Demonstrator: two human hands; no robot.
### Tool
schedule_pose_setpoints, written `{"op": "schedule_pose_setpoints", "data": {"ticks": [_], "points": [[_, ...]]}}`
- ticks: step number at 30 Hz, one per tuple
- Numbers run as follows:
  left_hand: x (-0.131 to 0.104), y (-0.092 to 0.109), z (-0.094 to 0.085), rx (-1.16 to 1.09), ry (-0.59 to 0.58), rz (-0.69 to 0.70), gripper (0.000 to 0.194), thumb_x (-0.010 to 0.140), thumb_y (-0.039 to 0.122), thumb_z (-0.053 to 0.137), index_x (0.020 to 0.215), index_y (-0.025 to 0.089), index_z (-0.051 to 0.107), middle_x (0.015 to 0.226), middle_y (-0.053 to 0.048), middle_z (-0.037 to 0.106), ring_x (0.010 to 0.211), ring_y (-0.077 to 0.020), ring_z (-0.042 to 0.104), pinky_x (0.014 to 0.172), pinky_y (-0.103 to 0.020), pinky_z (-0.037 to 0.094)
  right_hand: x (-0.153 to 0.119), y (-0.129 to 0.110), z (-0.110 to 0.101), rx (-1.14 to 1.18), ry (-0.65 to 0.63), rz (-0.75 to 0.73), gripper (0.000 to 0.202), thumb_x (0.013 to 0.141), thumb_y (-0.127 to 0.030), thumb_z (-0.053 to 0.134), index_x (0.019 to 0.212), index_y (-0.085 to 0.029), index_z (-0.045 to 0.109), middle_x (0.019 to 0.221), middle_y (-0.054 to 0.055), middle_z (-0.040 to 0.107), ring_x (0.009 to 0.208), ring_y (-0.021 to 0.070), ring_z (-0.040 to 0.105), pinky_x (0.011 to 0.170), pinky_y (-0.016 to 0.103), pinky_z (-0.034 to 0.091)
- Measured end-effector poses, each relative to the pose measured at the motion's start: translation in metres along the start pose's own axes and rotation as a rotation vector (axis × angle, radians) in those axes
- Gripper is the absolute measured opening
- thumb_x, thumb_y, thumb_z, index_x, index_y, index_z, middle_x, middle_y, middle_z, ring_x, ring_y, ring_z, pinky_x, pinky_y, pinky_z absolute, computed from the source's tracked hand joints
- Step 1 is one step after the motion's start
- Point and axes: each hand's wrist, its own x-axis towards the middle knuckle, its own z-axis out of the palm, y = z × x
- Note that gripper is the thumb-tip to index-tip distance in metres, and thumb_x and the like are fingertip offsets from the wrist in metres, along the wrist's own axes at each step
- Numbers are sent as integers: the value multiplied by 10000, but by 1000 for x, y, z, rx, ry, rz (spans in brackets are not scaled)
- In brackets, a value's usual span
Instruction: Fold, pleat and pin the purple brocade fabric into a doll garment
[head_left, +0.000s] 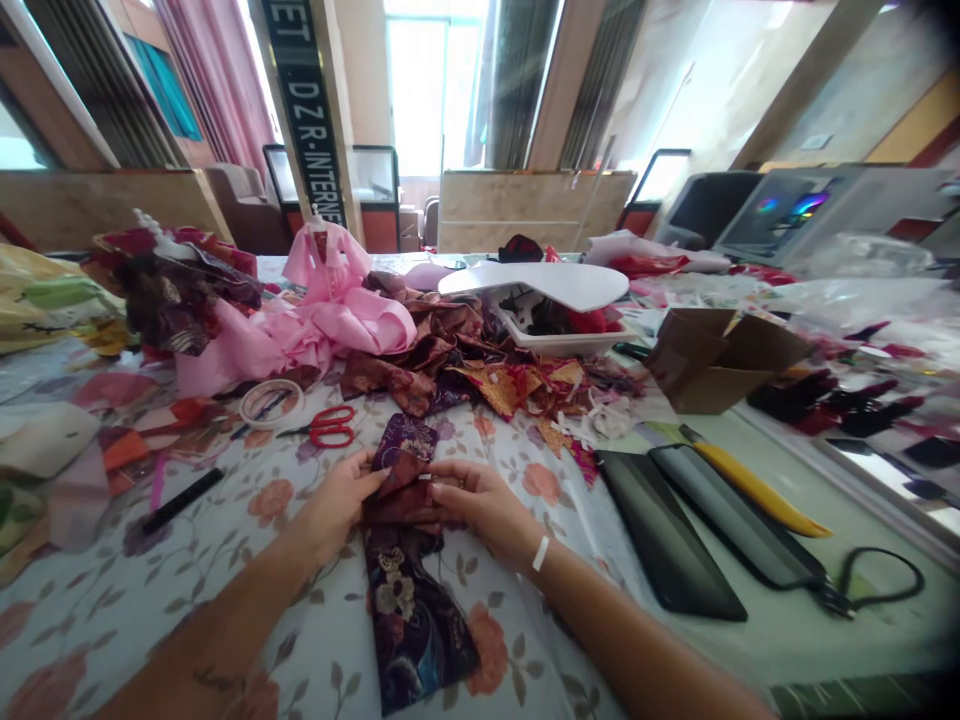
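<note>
A dark purple floral cloth (409, 620) hangs down from a folded reddish-brown cloth (405, 503) over the flowered tablecloth. My left hand (346, 497) pinches the left side of the reddish-brown cloth between thumb and fingers. On its right side, my right hand (480, 505) grips the same cloth, with a small white piece at the fingertips. More purple patterned cloth shows just beyond the fingers. Red-handled scissors (330, 427) lie a little beyond my left hand, beside a white tape roll (271, 404).
Pink fabric (330, 325) and brown scraps (442, 335) are heaped beyond my hands. A cardboard box (712, 365), a black flat case (667, 535) and a yellow-sheathed object (757, 488) are at the right. A black bar (182, 500) lies left.
</note>
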Motion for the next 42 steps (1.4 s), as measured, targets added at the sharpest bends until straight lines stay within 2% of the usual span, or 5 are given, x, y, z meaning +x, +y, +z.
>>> {"op": "schedule_pose_setpoints", "data": {"ticks": [8, 14, 18, 27, 42], "points": [[-3, 0, -5, 150, 110, 191, 502, 795, 332, 634, 1229, 223, 406, 922, -31, 673, 764, -168, 671, 678, -281, 530, 0, -2, 7, -19, 55, -2, 384, 652, -336, 774, 954, -148, 630, 744, 16, 678, 695, 163, 668, 695, 308, 509], [-1, 4, 2, 310, 52, 218, 535, 522, 268, 839, 915, 198, 483, 835, -3, 668, 713, -171, 642, 645, -274, 502, 5, 3, 15, -156, 177, -107, 278, 624, -280, 758, 848, -179, 627, 698, -14, 660, 631, 130, 608, 611, 247, 466], [5, 9, 4, 236, 46, 146, 343, 556, 239, 796, 773, 161, 543, 737, -4, 666, 654, -157, 635, 631, -264, 499, 6, 4, 18, -270, 214, -215, 260, 636, -230, 713, 874, -189, 616, 708, -10, 642, 681, 146, 602, 648, 261, 469], [-6, 25, 10, -113, -8, 147, 769, 523, 52, 755, 1197, 227, 429, 825, -3, 691, 719, -169, 672, 687, -281, 529, 3, -17, 30, -251, 167, -256, 279, 720, -334, 681, 946, -207, 578, 756, 5, 645, 698, 165, 608, 658, 291, 479], [-12, 8, 3, -64, 8, 168, 634, 579, 220, 818, 1147, 177, 542, 896, -54, 674, 759, -183, 648, 705, -293, 521, 0, -7, 27, -454, 151, -320, 211, 777, -370, 632, 751, -165, 590, 663, -16, 548, 607, 110, 481, 575, 228, 379]]}}
